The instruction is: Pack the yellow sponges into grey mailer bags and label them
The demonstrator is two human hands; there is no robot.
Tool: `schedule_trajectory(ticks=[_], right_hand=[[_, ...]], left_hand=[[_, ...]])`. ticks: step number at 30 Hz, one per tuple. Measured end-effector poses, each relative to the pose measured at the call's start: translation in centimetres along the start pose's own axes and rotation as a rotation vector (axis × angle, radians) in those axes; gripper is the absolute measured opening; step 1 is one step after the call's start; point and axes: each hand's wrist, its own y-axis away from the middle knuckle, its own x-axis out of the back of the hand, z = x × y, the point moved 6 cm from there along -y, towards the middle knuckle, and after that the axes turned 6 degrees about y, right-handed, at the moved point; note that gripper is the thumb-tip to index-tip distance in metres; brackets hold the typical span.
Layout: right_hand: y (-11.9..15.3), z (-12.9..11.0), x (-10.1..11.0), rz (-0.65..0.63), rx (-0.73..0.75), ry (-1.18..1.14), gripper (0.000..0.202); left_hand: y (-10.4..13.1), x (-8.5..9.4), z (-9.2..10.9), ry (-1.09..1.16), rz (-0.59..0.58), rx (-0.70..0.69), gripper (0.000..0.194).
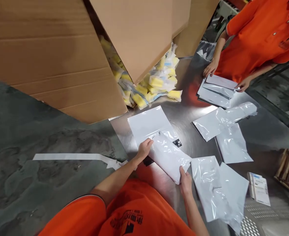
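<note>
Between my two hands is a glossy white plastic mailer bag (167, 155), held at a slant over the metal table. My left hand (144, 149) pinches its upper left corner, and my right hand (185, 180) grips the lower right end. Just beyond it a flat white mailer bag (150, 121) lies on the table, partly covered by the held one. To the right of my right hand, more white mailer bags (205, 186) overlap each other.
Tall cardboard boxes (48, 59) stand at the left and back, with yellow items in clear wrappers (156, 82) heaped by them. Across the metal table (183, 131), a person in orange handles a stack of white bags (218, 91). Labels (259, 188) and a perforated basket (249, 226) sit at right.
</note>
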Motion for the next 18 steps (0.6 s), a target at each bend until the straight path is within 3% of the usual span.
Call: schedule_trajectory(ticks=[3,6,8,10,12,18], right_hand=[[2.0,-2.1,2.5,-0.088,0.112,0.118,0.043],[4.8,-4.6,4.2,-0.379,0.411,0.223,0.027],[6.1,-5.0,5.1,-0.497,0.507,0.287,0.030],[6.0,-4.7,5.8,-0.455,0.490,0.330,0.033],[5.3,-4.2,6.3,-0.332,0.455,0.327,0.032],[3.6,-4.5,8.5,0.034,0.543,0.363,0.032]], left_hand=[[0.5,1.7,1.1,0.152,-0.151,0.023,0.030],[1.5,4.0,2.8,0.293,-0.352,0.130,0.048],[2.8,4.3,4.3,0.221,-0.496,0.145,0.048],[5.0,2.8,5.5,0.073,-0.673,0.044,0.040],[7.5,0.1,5.7,-0.060,-0.789,-0.060,0.038],[12.3,-7.3,1.9,-0.092,-0.786,0.139,0.030]])
